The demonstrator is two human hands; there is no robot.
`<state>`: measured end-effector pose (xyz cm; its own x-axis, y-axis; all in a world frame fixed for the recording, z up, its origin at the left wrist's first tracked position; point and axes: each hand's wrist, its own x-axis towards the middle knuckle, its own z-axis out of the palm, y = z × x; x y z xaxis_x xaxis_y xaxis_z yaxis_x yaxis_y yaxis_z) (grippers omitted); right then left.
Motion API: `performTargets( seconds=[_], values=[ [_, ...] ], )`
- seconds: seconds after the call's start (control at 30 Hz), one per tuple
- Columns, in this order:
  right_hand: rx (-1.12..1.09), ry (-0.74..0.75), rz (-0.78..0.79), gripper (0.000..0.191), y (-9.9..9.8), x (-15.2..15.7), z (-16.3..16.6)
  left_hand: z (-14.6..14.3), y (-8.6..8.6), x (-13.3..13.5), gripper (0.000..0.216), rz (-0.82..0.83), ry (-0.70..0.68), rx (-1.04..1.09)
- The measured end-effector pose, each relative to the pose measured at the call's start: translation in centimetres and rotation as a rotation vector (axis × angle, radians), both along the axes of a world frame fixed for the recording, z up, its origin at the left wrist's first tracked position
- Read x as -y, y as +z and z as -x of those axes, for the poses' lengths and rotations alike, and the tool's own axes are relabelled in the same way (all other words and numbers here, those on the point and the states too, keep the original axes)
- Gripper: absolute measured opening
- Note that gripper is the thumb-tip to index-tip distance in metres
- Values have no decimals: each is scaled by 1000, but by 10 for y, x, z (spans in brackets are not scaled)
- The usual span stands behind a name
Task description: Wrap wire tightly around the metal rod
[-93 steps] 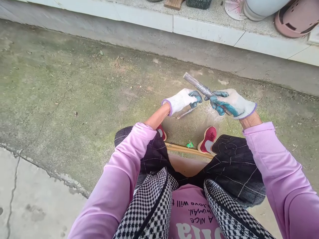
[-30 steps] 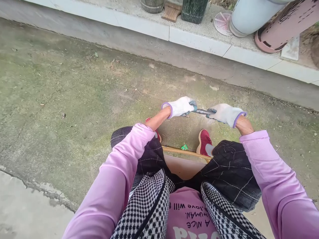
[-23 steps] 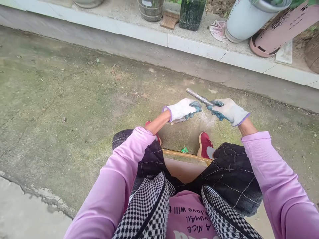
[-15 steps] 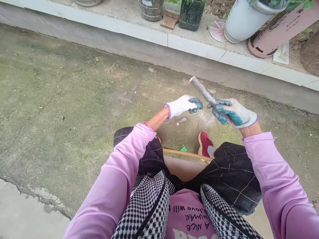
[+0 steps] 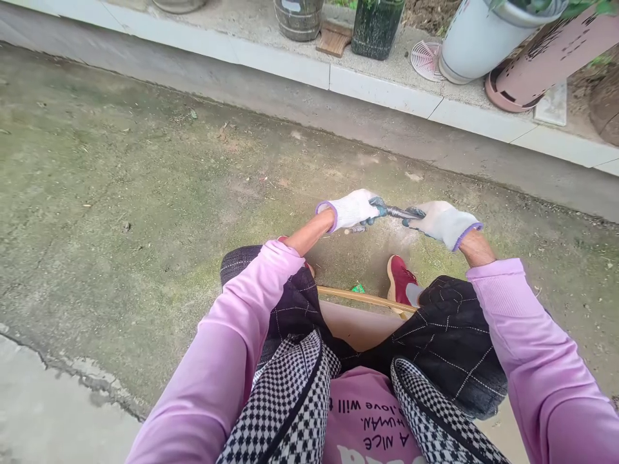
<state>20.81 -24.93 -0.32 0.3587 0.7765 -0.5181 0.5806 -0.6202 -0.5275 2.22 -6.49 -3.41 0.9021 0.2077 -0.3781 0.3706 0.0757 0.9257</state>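
Observation:
A wooden stick wound with silvery wire (image 5: 397,212) lies almost level between my two hands, its wire coil showing in the gap. My left hand (image 5: 356,207), in a white glove with blue-coated fingers, is closed around the stick's left end. The other end is gripped by my right hand (image 5: 442,222), gloved alike, with its back turned up. Below my left hand, a second short stick with wire around it (image 5: 356,230) rests on the ground, partly covered by that hand's fingers.
A tiled ledge (image 5: 285,67) runs across the back, carrying a white pot (image 5: 478,42), a pink pot (image 5: 541,61) and dark planters. Between my knees are a yellowish bar (image 5: 365,296) and a small green scrap (image 5: 358,288). My red shoe (image 5: 399,280) stands on mossy concrete.
My right hand has turned over and swung the wire-wound stick from slanting upward to nearly level. My left hand has closed on the stick's free end.

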Motion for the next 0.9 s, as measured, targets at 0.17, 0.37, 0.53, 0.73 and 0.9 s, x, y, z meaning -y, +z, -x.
performTargets(
  seconds=[0.17, 0.37, 0.53, 0.73, 0.9],
  values=[
    [-20, -312, -31, 20, 14, -10, 11, -3, 15, 3, 7, 20, 56, 19],
    [-477, -437, -327, 50, 22, -6, 23, -3, 24, 3, 5, 148, 139, 71],
    [-679, -401, -395, 61, 29, 1, 26, 0, 9, -7, 3, 143, 187, 112],
    [-714, -239, -305, 60, 36, 12, 21, 1, -6, -12, 9, 103, 123, 49],
    [-467, 123, 178, 44, 10, 12, 14, 5, -4, -17, 12, -59, -45, -2]
  ],
)
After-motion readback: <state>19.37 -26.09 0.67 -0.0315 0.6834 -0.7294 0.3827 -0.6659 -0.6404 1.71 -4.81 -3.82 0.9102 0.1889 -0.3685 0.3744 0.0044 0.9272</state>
